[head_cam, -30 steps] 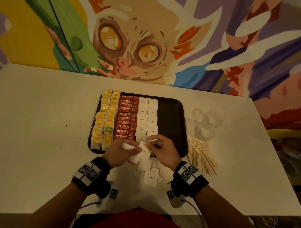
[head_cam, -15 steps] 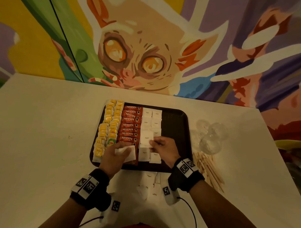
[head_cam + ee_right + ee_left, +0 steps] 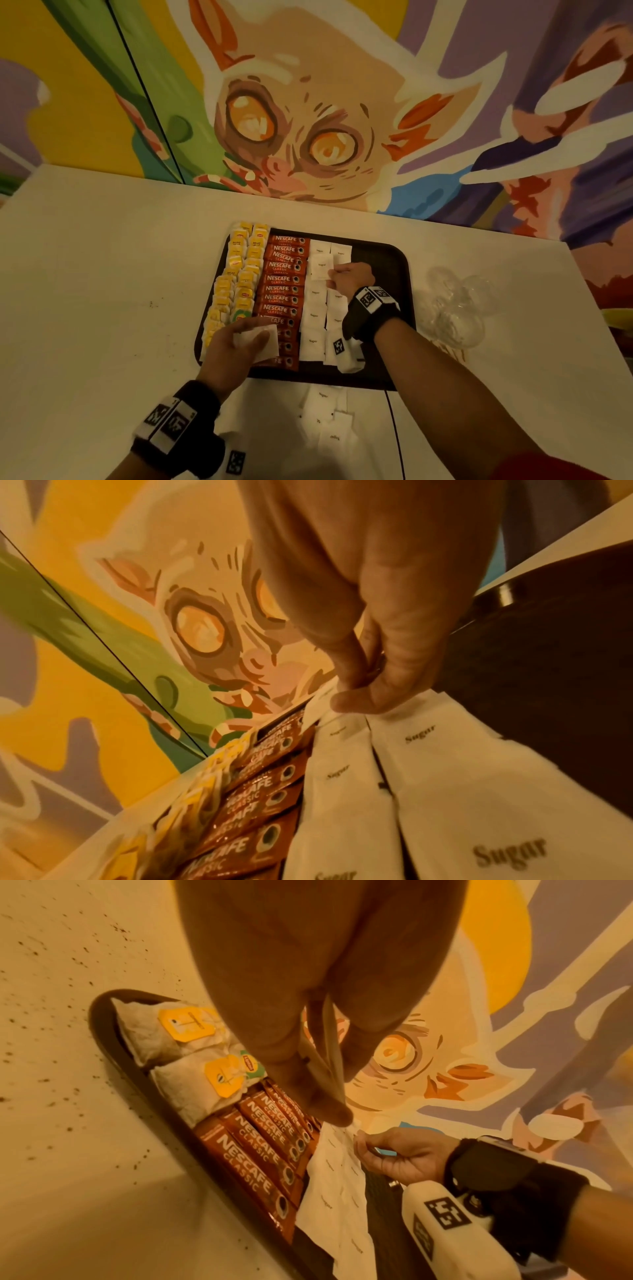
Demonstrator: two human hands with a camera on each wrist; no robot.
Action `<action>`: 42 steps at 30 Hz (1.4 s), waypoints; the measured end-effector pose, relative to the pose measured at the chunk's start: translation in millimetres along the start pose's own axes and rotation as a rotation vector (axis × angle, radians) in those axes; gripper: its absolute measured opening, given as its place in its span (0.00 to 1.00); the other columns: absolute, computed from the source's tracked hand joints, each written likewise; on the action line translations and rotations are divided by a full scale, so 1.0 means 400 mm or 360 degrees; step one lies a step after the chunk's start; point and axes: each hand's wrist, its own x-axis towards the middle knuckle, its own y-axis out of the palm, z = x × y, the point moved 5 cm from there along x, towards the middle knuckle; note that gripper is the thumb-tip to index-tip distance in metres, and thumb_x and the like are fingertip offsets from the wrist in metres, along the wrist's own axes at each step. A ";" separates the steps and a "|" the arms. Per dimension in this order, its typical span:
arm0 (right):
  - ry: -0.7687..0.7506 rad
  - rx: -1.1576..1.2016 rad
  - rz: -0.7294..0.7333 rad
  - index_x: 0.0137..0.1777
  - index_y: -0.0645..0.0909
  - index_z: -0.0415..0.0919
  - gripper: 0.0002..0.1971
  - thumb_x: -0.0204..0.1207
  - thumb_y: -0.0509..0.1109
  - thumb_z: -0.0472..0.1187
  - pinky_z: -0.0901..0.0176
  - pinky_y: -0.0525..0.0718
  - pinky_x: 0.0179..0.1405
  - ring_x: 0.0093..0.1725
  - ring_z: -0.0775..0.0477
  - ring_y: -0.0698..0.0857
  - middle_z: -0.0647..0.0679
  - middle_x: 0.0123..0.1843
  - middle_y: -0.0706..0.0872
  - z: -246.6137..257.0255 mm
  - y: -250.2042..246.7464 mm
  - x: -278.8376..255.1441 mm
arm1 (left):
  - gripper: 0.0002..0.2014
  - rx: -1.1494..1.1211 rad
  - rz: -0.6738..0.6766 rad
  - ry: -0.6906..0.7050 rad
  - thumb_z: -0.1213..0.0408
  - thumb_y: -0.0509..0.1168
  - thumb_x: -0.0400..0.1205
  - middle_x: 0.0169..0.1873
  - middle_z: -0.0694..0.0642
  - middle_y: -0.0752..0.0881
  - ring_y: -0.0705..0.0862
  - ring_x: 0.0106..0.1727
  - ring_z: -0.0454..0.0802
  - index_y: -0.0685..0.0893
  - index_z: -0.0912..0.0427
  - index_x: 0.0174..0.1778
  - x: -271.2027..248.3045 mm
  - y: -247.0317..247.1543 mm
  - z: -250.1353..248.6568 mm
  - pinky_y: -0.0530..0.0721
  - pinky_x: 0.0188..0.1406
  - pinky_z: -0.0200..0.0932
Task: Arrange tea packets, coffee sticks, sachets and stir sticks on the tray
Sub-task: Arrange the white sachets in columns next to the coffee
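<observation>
A dark tray [image 3: 387,260] on the white table holds yellow-tagged tea packets [image 3: 239,277] at the left, red Nescafe coffee sticks [image 3: 282,284] in the middle and white sugar sachets [image 3: 315,315] in two columns. My right hand [image 3: 337,275] pinches one sugar sachet [image 3: 320,269] over the far end of the sachet columns; the right wrist view shows thumb and finger [image 3: 352,696] on its edge. My left hand [image 3: 246,337] holds a few white sachets [image 3: 265,342] over the near coffee sticks. Loose sachets [image 3: 327,418] lie on the table in front of the tray.
Clear glass cups [image 3: 455,308] stand right of the tray. Wooden stir sticks [image 3: 448,351] lie beside them, mostly hidden by my right forearm. A painted mural wall [image 3: 308,120] runs behind the table. The tray's right part [image 3: 380,274] is bare.
My right hand has carried a sugar sachet from the tray's near edge toward the far end of the sachet columns. The left hand moved onto the tray with its sachets.
</observation>
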 end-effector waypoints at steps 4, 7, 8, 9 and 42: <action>0.0073 -0.0131 0.0037 0.60 0.86 0.33 0.13 0.77 0.75 0.33 0.71 0.85 0.31 0.39 0.52 0.91 0.40 0.54 0.91 0.003 0.017 0.013 | 0.08 0.0033 -0.0012 -0.0001 0.68 0.69 0.81 0.59 0.47 0.81 0.83 0.58 0.48 0.88 0.56 0.55 0.008 -0.006 0.003 0.91 0.45 0.48; 0.0093 -0.0248 0.0007 0.61 0.84 0.31 0.13 0.77 0.75 0.34 0.76 0.77 0.17 0.29 0.58 0.86 0.40 0.52 0.91 0.008 0.013 0.017 | 0.08 0.0075 -0.0024 -0.0009 0.67 0.70 0.81 0.60 0.51 0.81 0.82 0.61 0.52 0.88 0.54 0.54 0.014 -0.005 0.004 0.90 0.48 0.50; 0.0093 -0.0282 0.0006 0.60 0.84 0.32 0.14 0.77 0.75 0.35 0.76 0.78 0.20 0.32 0.57 0.87 0.41 0.52 0.92 0.010 0.014 0.018 | 0.08 0.0080 -0.0023 -0.0010 0.67 0.70 0.81 0.61 0.51 0.81 0.82 0.61 0.52 0.88 0.54 0.54 0.015 -0.003 0.004 0.89 0.49 0.50; 0.0094 -0.0310 0.0016 0.61 0.84 0.32 0.15 0.77 0.76 0.36 0.75 0.83 0.28 0.38 0.55 0.90 0.42 0.51 0.92 0.009 0.019 0.023 | 0.08 0.0085 -0.0019 -0.0012 0.66 0.70 0.81 0.61 0.51 0.81 0.81 0.62 0.52 0.88 0.53 0.54 0.016 0.000 0.003 0.89 0.51 0.51; -0.0490 -0.0085 0.0796 0.53 0.87 0.36 0.06 0.79 0.73 0.34 0.63 0.88 0.36 0.40 0.52 0.85 0.46 0.49 0.87 -0.029 0.077 -0.271 | 0.21 -0.0241 0.0206 0.0013 0.72 0.60 0.86 0.71 0.48 0.75 0.78 0.69 0.54 0.80 0.44 0.69 0.003 0.021 -0.043 0.87 0.57 0.60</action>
